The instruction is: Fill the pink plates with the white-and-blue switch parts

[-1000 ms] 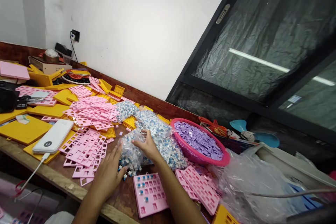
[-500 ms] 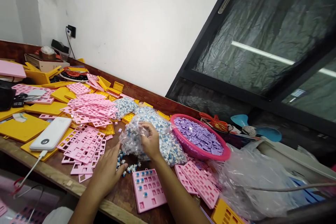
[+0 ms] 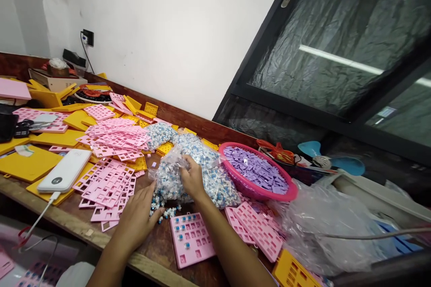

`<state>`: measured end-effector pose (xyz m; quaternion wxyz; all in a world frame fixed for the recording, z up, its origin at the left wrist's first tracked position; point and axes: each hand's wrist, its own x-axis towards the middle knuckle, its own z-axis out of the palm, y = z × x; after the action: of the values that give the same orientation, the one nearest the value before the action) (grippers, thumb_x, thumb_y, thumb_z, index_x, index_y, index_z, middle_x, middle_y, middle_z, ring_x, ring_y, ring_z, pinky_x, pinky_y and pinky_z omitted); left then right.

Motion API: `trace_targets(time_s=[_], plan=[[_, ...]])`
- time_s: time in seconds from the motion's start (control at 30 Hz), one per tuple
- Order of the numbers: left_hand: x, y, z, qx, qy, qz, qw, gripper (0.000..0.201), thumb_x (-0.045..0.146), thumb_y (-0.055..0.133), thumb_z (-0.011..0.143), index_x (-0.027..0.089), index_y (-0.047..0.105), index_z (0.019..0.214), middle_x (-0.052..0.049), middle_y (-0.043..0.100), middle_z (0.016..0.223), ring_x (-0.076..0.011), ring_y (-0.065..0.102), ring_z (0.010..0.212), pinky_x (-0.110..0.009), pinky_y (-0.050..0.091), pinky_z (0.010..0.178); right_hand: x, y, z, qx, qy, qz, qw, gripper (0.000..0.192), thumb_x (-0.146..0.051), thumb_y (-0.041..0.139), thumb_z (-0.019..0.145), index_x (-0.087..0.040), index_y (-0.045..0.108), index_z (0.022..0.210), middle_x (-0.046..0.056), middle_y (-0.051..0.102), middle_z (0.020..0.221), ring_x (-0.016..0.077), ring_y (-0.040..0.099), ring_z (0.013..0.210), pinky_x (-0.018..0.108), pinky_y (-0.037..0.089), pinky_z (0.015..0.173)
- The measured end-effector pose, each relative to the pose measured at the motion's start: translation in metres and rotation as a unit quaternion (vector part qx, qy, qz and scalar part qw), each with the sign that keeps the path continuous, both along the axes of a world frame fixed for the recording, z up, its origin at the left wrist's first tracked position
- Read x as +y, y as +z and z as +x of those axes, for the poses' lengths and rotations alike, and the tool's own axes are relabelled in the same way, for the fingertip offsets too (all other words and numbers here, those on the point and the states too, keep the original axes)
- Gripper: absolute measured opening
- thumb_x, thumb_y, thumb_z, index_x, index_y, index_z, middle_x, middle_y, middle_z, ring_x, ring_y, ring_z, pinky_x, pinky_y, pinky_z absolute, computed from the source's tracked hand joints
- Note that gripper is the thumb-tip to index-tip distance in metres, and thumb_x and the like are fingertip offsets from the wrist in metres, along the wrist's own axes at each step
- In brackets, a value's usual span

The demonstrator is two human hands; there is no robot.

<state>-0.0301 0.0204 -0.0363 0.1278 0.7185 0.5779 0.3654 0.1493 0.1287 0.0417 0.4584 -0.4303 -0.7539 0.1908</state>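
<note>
My right hand point(image 3: 192, 177) pinches the clear plastic bag point(image 3: 170, 166), which is full of small blue-and-white keyboard switches. My left hand point(image 3: 138, 210) rests on the table with fingers stretched and thumb apart, beside loose switches point(image 3: 168, 212) spilled at the bag's mouth. Its fingertips are close to the bag's left edge; whether they touch it I cannot tell. In front of the bag lies a pink keyboard plate point(image 3: 193, 240), with several switches seated in its upper and left holes. My right forearm crosses the plate's right side.
Pink perforated plates point(image 3: 107, 184) are piled on the left, near a white power bank point(image 3: 65, 171) with a cable. A pink basket point(image 3: 292, 193) of purple pieces stands right of the bag. More pink plates point(image 3: 259, 231) and crumpled plastic point(image 3: 316, 228) lie at the right.
My right hand has shifted slightly on the bag, and the bag's near part looks fuller and more upright. My left hand stays almost still. The camera view has shifted a little.
</note>
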Motion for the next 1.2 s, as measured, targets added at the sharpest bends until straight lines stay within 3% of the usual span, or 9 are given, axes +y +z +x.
trace_targets(time_s=[0.17,0.3,0.43,0.6,0.67,0.77,0.83,1.03,1.2], plan=[[0.001,0.001,-0.002,0.008,-0.006,-0.023,1.0,0.05,0.038,0.056,0.096,0.015,0.054,0.14,-0.016,0.063,0.14,-0.0315,0.057,0.131,-0.049,0.044,0.113,0.001,-0.004,-0.003,0.013,0.034,-0.007,0.999,0.023,-0.021,0.053,0.082,-0.021,0.07,0.098,0.002,0.072,0.089,0.0233,0.065,0.085,0.032,0.051,0.082],[0.001,0.002,-0.002,-0.017,-0.033,-0.029,0.999,0.049,0.034,0.057,0.095,0.016,0.054,0.141,-0.015,0.064,0.138,-0.0299,0.058,0.129,-0.048,0.045,0.113,0.003,-0.012,-0.002,0.022,0.007,-0.002,1.0,0.029,-0.023,0.049,0.09,-0.021,0.067,0.112,0.004,0.073,0.099,0.0242,0.064,0.092,0.034,0.051,0.085],[0.001,-0.001,-0.002,-0.056,-0.039,-0.028,0.997,0.041,0.031,0.055,0.095,0.018,0.059,0.133,-0.014,0.067,0.132,-0.0297,0.061,0.126,-0.048,0.048,0.11,0.006,-0.011,-0.001,-0.025,0.04,-0.021,0.999,0.027,-0.023,0.063,0.083,-0.023,0.07,0.109,0.005,0.075,0.104,0.0262,0.067,0.097,0.038,0.051,0.092],[-0.002,0.008,-0.006,-0.102,-0.076,-0.047,0.991,0.027,0.028,0.055,0.096,0.021,0.064,0.121,-0.01,0.069,0.122,-0.0252,0.065,0.116,-0.04,0.051,0.102,-0.007,0.023,0.004,-0.052,0.001,0.038,0.998,0.046,-0.029,0.07,0.085,-0.021,0.059,0.129,0.01,0.066,0.127,0.0272,0.062,0.115,0.04,0.049,0.097],[-0.005,0.014,-0.009,-0.094,-0.075,-0.058,0.991,0.023,0.026,0.057,0.095,0.022,0.065,0.116,-0.009,0.068,0.119,-0.0256,0.065,0.114,-0.04,0.05,0.1,-0.025,0.041,0.006,-0.093,0.0,0.063,0.994,0.028,-0.029,0.07,0.087,-0.021,0.065,0.113,0.008,0.069,0.112,0.0245,0.064,0.104,0.037,0.049,0.091],[-0.009,0.021,-0.014,-0.071,-0.072,-0.071,0.992,0.019,0.024,0.061,0.092,0.021,0.067,0.11,-0.009,0.067,0.115,-0.0264,0.064,0.11,-0.04,0.049,0.097,-0.06,0.05,0.008,-0.199,0.106,-0.01,0.974,0.006,-0.028,0.069,0.091,-0.023,0.068,0.093,0.001,0.071,0.091,0.0181,0.065,0.083,0.029,0.049,0.077],[-0.011,0.023,-0.016,-0.064,-0.084,-0.08,0.991,0.015,0.023,0.06,0.093,0.02,0.068,0.105,-0.008,0.067,0.11,-0.0257,0.064,0.107,-0.039,0.049,0.095,-0.08,0.04,0.008,-0.279,0.148,-0.052,0.947,0.006,-0.026,0.072,0.09,-0.023,0.07,0.095,0.0,0.072,0.09,0.0175,0.066,0.082,0.027,0.047,0.073],[-0.011,0.027,-0.019,-0.058,-0.089,-0.078,0.991,0.015,0.022,0.058,0.095,0.02,0.072,0.098,-0.007,0.066,0.105,-0.0239,0.063,0.101,-0.037,0.048,0.091,-0.095,-0.013,0.005,-0.347,0.043,-0.045,0.936,0.012,-0.029,0.075,0.091,-0.022,0.074,0.1,0.004,0.073,0.097,0.0204,0.067,0.09,0.028,0.044,0.076],[-0.014,0.032,-0.021,-0.072,-0.088,-0.029,0.993,0.015,0.028,0.061,0.097,0.025,0.074,0.104,-0.005,0.069,0.104,-0.024,0.063,0.102,-0.037,0.048,0.091,-0.091,-0.007,0.015,-0.307,0.064,-0.034,0.949,0.005,-0.027,0.073,0.094,-0.023,0.073,0.096,0.003,0.073,0.096,0.0198,0.066,0.092,0.028,0.045,0.079]])
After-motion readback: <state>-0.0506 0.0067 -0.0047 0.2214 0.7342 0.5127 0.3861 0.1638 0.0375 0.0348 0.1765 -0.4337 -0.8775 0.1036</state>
